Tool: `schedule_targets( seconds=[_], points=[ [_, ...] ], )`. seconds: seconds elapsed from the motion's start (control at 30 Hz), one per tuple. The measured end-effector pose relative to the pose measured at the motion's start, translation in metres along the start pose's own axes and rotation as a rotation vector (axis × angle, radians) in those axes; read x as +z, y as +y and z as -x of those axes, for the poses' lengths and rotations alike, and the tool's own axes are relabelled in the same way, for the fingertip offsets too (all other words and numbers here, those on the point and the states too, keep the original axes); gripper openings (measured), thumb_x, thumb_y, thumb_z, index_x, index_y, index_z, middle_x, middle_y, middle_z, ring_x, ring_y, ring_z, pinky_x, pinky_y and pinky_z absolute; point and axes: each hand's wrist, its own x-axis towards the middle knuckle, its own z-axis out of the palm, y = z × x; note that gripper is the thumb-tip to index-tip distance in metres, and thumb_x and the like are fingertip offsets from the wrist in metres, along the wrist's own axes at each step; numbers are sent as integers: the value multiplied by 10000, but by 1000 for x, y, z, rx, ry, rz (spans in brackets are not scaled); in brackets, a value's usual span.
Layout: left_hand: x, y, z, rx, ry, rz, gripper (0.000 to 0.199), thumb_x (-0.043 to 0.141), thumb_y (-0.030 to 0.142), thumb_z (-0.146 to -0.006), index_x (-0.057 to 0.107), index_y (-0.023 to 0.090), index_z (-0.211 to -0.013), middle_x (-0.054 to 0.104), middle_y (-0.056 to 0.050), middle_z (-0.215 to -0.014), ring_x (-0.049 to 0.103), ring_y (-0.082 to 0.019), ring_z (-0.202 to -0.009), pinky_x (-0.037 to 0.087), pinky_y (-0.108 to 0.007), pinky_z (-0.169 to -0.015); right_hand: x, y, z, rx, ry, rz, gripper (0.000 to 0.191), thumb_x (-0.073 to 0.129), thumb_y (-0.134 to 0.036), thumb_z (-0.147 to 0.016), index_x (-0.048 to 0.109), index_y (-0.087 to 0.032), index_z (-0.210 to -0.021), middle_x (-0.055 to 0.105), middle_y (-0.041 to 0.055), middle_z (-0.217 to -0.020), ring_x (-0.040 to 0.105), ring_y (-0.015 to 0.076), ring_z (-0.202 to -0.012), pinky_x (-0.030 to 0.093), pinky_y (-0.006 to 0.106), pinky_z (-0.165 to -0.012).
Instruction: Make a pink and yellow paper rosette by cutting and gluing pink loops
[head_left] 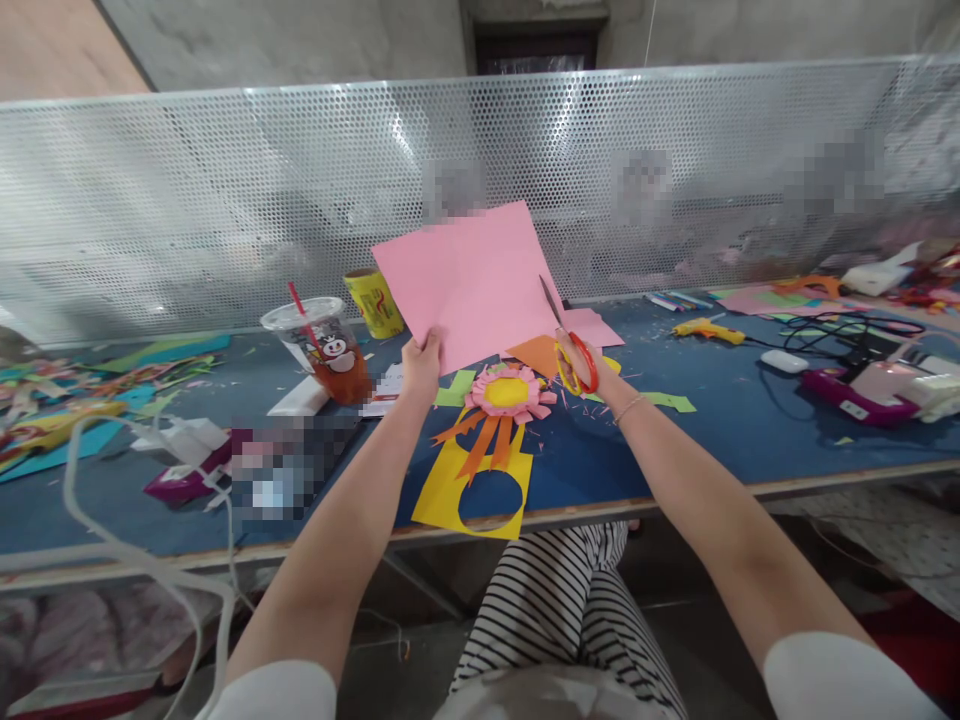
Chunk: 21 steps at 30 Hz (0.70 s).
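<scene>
My left hand (422,362) pinches the lower left corner of a large pink paper sheet (472,280), which is raised and tilted above the table. In my right hand (581,362) is a pair of scissors (553,302) with red and yellow handles. Their blades point up and overlap the sheet's right edge; I cannot tell whether they touch it. Below the sheet lies a paper rosette (507,392) with a yellow centre, pink ruffled rim and orange ribbon tails. A yellow paper piece (442,487) with a round hole lies under the tails at the table's front edge.
A lidded drink cup (322,350) with a red straw and a yellow can (375,303) stand at left. Paper scraps (75,385) and a power strip (187,480) lie further left. On the right are a yellow glue gun (709,331) and cables. A perforated metal panel (300,150) borders the back.
</scene>
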Motion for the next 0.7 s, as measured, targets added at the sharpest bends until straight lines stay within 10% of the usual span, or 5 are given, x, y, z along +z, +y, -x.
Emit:
schedule_targets(
  seconds=[0.7],
  points=[
    [1, 2, -2, -88, -67, 43, 357, 672, 423, -612, 637, 139, -825, 646, -51, -797, 594, -134, -715, 486, -271, -688, 0, -1, 0, 17, 57, -37, 489, 494, -678, -670, 398, -200, -634, 369, -70, -405, 340, 51, -309, 277, 184, -303]
  ],
)
